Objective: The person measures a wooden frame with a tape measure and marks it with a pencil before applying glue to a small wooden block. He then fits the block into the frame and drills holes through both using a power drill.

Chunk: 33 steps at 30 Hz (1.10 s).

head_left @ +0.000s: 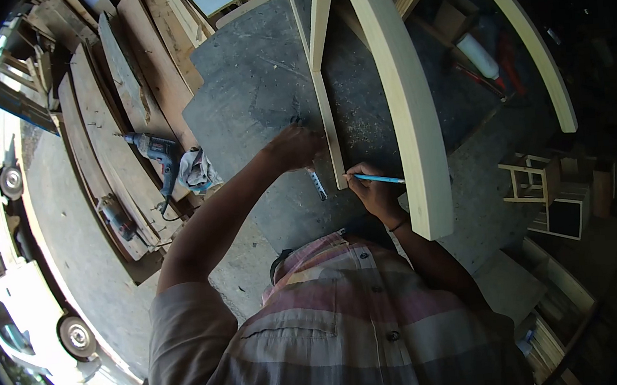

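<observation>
My left hand (pixel 299 148) is closed against the narrow wooden leg of a pale timber frame, fingers partly hidden. A marked strip, like a tape measure blade (pixel 318 185), sticks out below it toward my body. My right hand (pixel 374 192) pinches a blue pencil (pixel 379 179), its point end at the lower end of the narrow wooden leg (pixel 331 135). To the right of that leg, a thick curved wooden piece (pixel 419 109) of the frame stands close to my right wrist.
A blue power drill (pixel 162 157), a crumpled cloth (pixel 196 169) and another power tool (pixel 116 218) lie by long boards (pixel 103 148) on the left. A white bottle (pixel 478 57) sits beyond the frame. Small wooden stools (pixel 531 180) stand at right; a white vehicle (pixel 27 327) is outside.
</observation>
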Each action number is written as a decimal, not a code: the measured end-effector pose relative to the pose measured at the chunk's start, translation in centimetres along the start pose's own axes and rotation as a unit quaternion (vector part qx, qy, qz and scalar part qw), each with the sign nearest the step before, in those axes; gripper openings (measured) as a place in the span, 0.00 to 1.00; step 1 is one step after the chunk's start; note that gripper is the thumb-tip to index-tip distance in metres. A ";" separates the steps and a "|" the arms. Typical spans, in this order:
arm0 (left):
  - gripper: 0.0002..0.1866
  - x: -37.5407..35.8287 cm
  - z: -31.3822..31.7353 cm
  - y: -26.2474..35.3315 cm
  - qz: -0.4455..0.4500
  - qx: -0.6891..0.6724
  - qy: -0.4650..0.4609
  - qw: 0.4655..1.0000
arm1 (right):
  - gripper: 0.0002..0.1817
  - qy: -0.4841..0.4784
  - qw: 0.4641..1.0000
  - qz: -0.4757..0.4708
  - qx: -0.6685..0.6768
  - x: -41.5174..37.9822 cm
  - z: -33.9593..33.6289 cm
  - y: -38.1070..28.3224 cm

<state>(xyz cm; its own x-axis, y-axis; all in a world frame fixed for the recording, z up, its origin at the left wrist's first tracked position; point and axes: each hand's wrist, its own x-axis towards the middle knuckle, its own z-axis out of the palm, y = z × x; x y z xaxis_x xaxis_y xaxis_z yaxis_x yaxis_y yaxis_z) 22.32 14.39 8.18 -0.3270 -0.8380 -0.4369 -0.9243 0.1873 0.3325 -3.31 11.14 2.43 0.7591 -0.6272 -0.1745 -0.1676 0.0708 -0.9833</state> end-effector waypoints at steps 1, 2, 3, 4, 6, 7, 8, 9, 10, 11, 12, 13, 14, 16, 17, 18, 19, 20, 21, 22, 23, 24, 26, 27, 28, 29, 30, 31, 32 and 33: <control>0.16 -0.6 -0.2 0.3 -0.011 -0.013 0.005 1.000 | 0.09 0.000 0.999 0.024 0.026 0.0 0.0 0.2; 0.15 -1.0 -0.5 0.4 -0.021 -0.026 0.011 0.999 | 0.09 0.001 0.997 0.049 0.051 -0.1 0.0 0.3; 0.15 -1.2 -0.2 0.3 -0.021 -0.026 0.012 0.999 | 0.09 0.000 0.998 0.048 0.050 0.1 0.1 -0.1; 0.14 -1.5 0.0 0.1 -0.051 -0.079 0.001 0.996 | 0.09 0.002 1.000 0.014 -0.012 0.2 0.2 -0.6; 0.14 -2.2 0.2 -0.1 -0.081 -0.132 -0.010 0.988 | 0.08 0.002 0.997 -0.021 -0.075 0.3 0.5 -1.9; 0.14 -2.7 0.3 0.0 -0.085 -0.134 0.008 0.987 | 0.08 0.000 0.996 -0.035 -0.086 0.3 0.7 -3.0; 0.14 -3.2 0.4 0.1 -0.088 -0.135 0.027 0.987 | 0.08 -0.002 0.994 -0.049 -0.097 0.4 0.8 -3.5; 0.14 -3.7 0.9 -0.1 -0.090 -0.134 0.028 0.986 | 0.08 -0.004 0.994 -0.050 -0.097 0.5 0.7 -3.5; 0.14 -4.2 1.7 -0.2 -0.069 -0.156 0.081 0.982 | 0.08 -0.013 0.994 -0.049 -0.098 0.5 0.6 -3.4; 0.15 -4.5 2.3 -0.2 -0.048 -0.176 0.135 0.974 | 0.08 -0.022 0.994 -0.048 -0.098 0.5 0.3 -3.1; 0.15 -4.9 2.3 0.0 -0.049 -0.176 0.136 0.974 | 0.08 -0.024 0.994 -0.050 -0.099 0.5 0.1 -2.2; 0.15 -5.3 2.3 0.4 -0.066 -0.188 0.121 0.972 | 0.09 -0.021 0.999 -0.005 -0.032 0.5 -0.1 -0.8; 0.15 -5.7 2.2 0.6 -0.084 -0.199 0.106 0.971 | 0.09 -0.018 0.998 0.039 0.036 0.5 -0.3 0.5; 0.16 -6.2 3.5 0.7 -0.089 -0.221 0.118 0.964 | 0.10 -0.009 0.998 0.014 0.054 0.6 -0.1 1.2; 0.17 -6.5 4.2 0.7 -0.092 -0.244 0.128 0.957 | 0.10 0.002 0.997 -0.009 0.074 0.4 -0.1 1.6; 0.17 -6.8 4.2 0.9 -0.093 -0.243 0.131 0.957 | 0.10 0.000 0.997 -0.011 0.073 0.2 -0.3 0.9; 0.18 -7.0 4.2 1.1 -0.103 -0.293 0.133 0.941 | 0.10 0.021 0.998 -0.006 0.058 -0.1 -0.6 -0.5; 0.19 -7.3 4.1 1.3 -0.112 -0.341 0.135 0.924 | 0.10 0.042 0.998 -0.001 0.043 -0.3 -1.0 -1.4; 0.19 -7.6 3.4 1.7 -0.110 -0.340 0.137 0.924 | 0.10 0.043 0.998 -0.004 0.041 -0.5 -1.8 -1.4; 0.20 -8.1 2.3 2.1 -0.147 -0.390 0.120 0.901 | 0.10 0.054 0.998 -0.016 -0.011 -0.7 -3.1 -1.4; 0.20 -8.2 1.5 2.5 -0.181 -0.437 0.103 0.875 | 0.10 0.067 0.995 -0.029 -0.064 -0.9 -4.2 -1.4; 0.20 -8.0 1.4 2.6 -0.172 -0.434 0.107 0.878 | 0.07 0.105 0.993 -0.006 -0.059 -1.1 -5.0 -2.0; 0.24 -7.5 1.5 3.0 -0.184 -0.558 0.142 0.797 | 0.09 0.117 0.991 0.048 0.051 -1.4 -7.7 -3.6; 0.27 -6.7 2.4 3.0 -0.166 -0.574 0.173 0.783 | 0.10 0.118 0.990 -0.018 -0.075 -1.0 -8.9 -5.3; 0.27 -5.9 2.0 4.2 -0.159 -0.576 0.182 0.781 | 0.12 0.155 0.982 -0.001 -0.112 -0.6 -10.1 -5.7; 0.30 -5.1 1.3 5.5 -0.176 -0.638 0.213 0.719 | 0.14 0.156 0.980 0.058 -0.108 -0.2 -12.4 -5.3; 0.33 -4.5 0.2 6.8 -0.192 -0.694 0.244 0.650 | 0.17 0.155 0.976 0.115 -0.104 0.4 -15.0 -4.7; 0.35 -4.3 -2.0 8.6 -0.183 -0.667 0.250 0.678 | 0.17 0.146 0.978 0.102 -0.110 1.1 -17.4 -3.8; 0.34 -3.0 -2.3 9.6 -0.144 -0.719 0.253 0.631 | 0.20 0.154 0.963 0.092 -0.203 1.8 -19.9 -2.7; 0.34 -0.9 -2.4 10.2 -0.165 -0.716 0.249 0.630 | 0.23 0.162 0.939 0.079 -0.294 2.6 -22.0 -2.2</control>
<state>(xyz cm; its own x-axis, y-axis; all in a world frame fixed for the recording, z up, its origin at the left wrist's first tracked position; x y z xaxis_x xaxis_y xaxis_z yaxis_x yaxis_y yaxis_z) 13.67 15.80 13.94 0.2688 -0.8334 -0.4828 0.3175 -0.3966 0.8613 -14.82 -7.69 5.27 0.4806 -0.8543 -0.1982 -0.6524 -0.1972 -0.7318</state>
